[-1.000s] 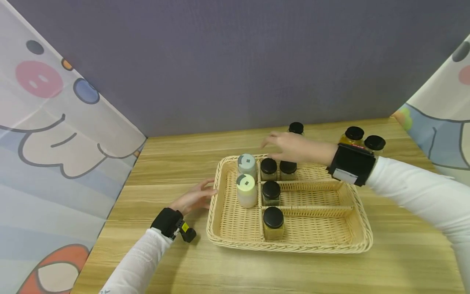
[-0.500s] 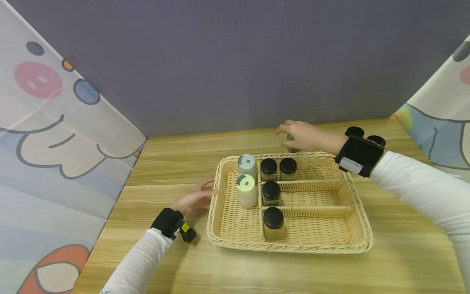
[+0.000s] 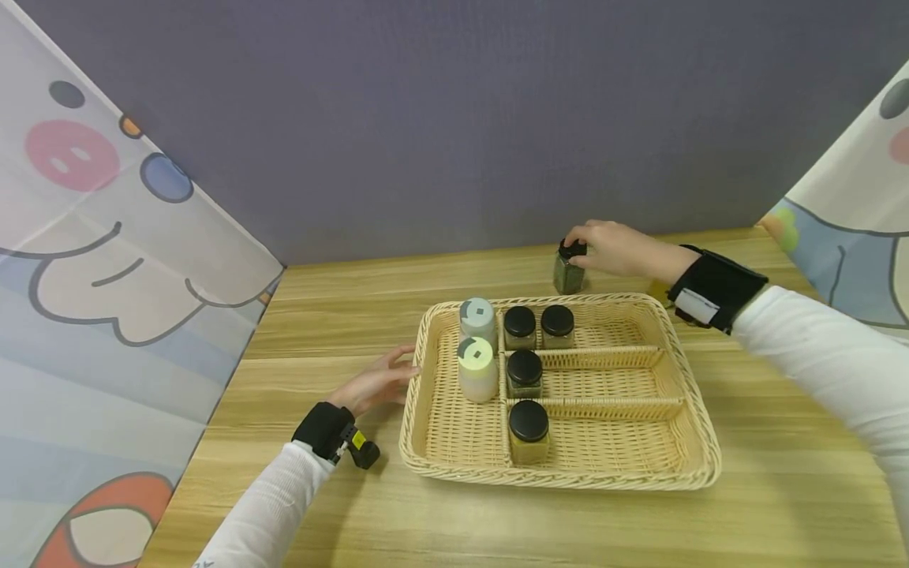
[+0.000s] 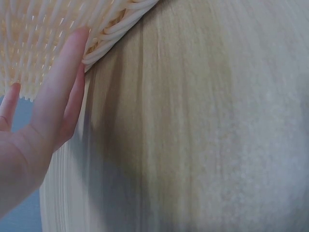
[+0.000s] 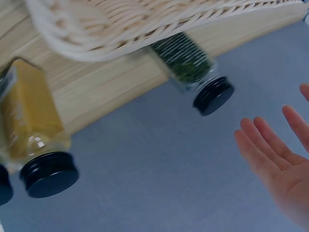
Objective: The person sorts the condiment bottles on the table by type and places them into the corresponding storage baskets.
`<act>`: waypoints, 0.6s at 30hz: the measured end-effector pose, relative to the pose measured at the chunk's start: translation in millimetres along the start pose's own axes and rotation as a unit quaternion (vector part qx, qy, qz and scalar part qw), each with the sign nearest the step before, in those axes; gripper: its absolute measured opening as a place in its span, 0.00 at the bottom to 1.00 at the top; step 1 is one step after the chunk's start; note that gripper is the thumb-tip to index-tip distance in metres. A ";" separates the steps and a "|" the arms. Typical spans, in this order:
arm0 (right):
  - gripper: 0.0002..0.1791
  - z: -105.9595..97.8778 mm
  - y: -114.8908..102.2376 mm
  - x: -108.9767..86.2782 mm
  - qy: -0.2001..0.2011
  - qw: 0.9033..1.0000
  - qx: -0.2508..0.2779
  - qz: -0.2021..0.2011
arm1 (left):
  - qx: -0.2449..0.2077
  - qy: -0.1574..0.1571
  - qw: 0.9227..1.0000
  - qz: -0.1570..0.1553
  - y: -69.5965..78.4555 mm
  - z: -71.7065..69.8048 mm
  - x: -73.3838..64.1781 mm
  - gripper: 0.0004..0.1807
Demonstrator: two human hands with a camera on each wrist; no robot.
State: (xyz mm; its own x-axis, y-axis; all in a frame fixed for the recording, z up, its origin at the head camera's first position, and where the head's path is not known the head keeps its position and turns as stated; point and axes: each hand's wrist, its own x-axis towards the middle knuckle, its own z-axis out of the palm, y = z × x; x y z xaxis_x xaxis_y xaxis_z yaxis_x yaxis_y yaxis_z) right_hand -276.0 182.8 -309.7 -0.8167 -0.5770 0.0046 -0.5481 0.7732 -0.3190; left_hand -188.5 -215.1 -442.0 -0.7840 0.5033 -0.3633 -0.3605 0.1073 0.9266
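My left hand [image 3: 379, 385] touches the left rim of the wicker basket [image 3: 561, 479] with fingers extended; the left wrist view shows its fingertips [image 4: 79, 41] against the weave. Behind the basket, my right hand [image 3: 614, 246] is at a black-lidded glass jar of dark green flakes [image 3: 568, 278]. In the head view, thumb and index finger lie on either side of its lid. The right wrist view instead shows the fingers spread, apart from the lid [image 5: 214, 95], so I cannot tell whether it is gripped. That jar stands upright on the table.
Inside the basket, several black-lidded jars [image 3: 529, 431] stand along the divider, and two pale-lidded containers [image 3: 478, 369] occupy the left compartment. Yellow-filled jars [image 5: 36, 108] stand right of my right hand's jar, mostly hidden by that wrist. A grey wall [image 3: 454, 126] borders the table's back.
My right hand has moved right and back, from over the basket's rear rim to the green-flake jar's lid. Its forearm now covers the yellow jars. My left hand and the basket are unmoved.
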 end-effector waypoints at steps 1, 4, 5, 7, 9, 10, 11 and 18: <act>0.19 -1.3 2.1 -0.8 0.000 1.000 -0.003 0.003 | 0.000 -0.001 1.000 0.001 -0.1 0.0 0.0 0.28; 0.19 -3.8 10.3 -2.9 0.004 1.000 -0.006 0.010 | -0.001 -0.002 1.000 0.003 -0.2 0.0 0.1 0.28; 0.19 -4.4 13.2 -3.6 0.003 1.000 -0.006 0.013 | -0.001 -0.003 1.000 0.004 -0.1 0.0 0.0 0.28; 0.18 -5.2 18.7 -5.1 0.005 1.000 -0.006 0.017 | -0.002 -0.003 1.000 0.004 0.1 -0.1 -0.1 0.28; 0.19 -5.6 23.9 -6.7 0.002 1.000 -0.008 0.020 | -0.003 -0.003 1.000 0.003 0.3 -0.1 -0.2 0.27; 0.19 -5.7 26.2 -7.6 0.001 1.000 -0.009 0.021 | -0.004 -0.003 1.000 0.003 0.3 -0.1 -0.1 0.27; 0.19 -5.8 28.5 -8.3 0.001 1.000 -0.010 0.021 | -0.004 -0.003 1.000 0.003 0.3 -0.1 -0.2 0.27; 0.19 -8.0 43.6 -12.6 -0.006 0.999 -0.014 0.041 | -0.004 -0.004 1.000 0.000 0.0 -0.6 0.1 0.28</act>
State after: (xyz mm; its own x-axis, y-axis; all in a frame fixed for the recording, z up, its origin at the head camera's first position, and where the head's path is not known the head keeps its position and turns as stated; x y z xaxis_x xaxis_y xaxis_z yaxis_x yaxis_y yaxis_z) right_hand -291.0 225.8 -316.0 -0.8567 -0.5148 -0.0317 -0.4848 0.8248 -0.2910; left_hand -188.9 -215.6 -442.1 -0.7804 0.5096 -0.3623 -0.3645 0.1001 0.9258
